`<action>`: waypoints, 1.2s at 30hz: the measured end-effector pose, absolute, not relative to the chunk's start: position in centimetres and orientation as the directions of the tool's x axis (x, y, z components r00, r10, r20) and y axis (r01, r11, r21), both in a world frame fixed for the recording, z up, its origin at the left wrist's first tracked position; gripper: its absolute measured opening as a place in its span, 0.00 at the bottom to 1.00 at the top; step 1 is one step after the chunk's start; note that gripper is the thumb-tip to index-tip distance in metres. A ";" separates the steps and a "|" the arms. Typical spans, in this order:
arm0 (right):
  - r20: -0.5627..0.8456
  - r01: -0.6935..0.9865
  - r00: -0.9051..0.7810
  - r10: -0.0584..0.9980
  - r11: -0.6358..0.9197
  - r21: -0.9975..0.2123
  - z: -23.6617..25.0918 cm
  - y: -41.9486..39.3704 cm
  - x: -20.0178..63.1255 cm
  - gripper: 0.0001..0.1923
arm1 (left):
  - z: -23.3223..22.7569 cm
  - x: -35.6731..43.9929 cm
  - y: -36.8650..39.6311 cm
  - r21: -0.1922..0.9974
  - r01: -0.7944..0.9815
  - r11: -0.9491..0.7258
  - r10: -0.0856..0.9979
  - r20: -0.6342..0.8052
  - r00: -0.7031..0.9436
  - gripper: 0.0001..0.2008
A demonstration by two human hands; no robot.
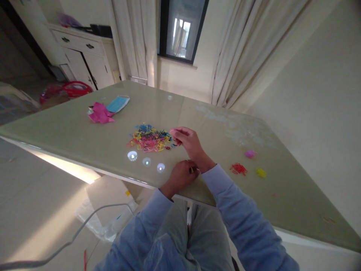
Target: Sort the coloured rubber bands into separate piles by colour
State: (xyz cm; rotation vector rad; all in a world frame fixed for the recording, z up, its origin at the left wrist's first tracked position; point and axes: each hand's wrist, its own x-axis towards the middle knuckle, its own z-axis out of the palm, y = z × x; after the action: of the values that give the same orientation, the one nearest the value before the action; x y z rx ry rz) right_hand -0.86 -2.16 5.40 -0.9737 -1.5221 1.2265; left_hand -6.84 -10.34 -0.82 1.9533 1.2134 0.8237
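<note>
A mixed heap of small coloured rubber bands [149,139] in blue, yellow, black, pink and red lies in the middle of the table. My right hand [187,140] is at the heap's right edge, its thumb and index finger pinched together; anything between them is too small to make out. Close to the table's front edge, my left hand [182,175] rests under the right wrist with curled fingers, and what it holds, if anything, is hidden. To the right lie a red bunch [238,169], a yellow bunch [261,172] and a pinkish-purple bunch [250,154].
Crumpled pink paper or cloth [100,113] and a blue face mask [118,104] lie at the table's back left. The glossy table [70,130] reflects lights near its front edge. A grey cable [84,222] and a cardboard piece [108,199] are below.
</note>
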 end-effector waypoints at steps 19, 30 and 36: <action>0.280 -0.464 0.023 0.960 0.258 -0.847 11.6 -13.8 9.8 0.08 | -1.3 -7.4 -10.6 0.818 0.428 -0.383 0.908 0.248 0.337 0.06; 0.234 -0.507 0.057 0.970 0.230 -0.831 10.5 -14.6 11.9 0.10 | -1.4 -7.5 -10.5 0.841 0.406 -0.358 0.922 0.247 0.299 0.08; 0.184 -0.489 0.133 0.974 0.226 -0.842 8.8 -16.0 14.2 0.10 | -1.7 -7.9 -10.6 0.886 0.348 -0.307 0.940 0.224 0.257 0.11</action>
State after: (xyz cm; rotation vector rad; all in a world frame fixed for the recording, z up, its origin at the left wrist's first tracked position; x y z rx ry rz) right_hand 14.15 -16.04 8.82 -0.7098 -0.8587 1.2013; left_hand -7.86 -10.59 -1.65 1.8010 1.1773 1.0297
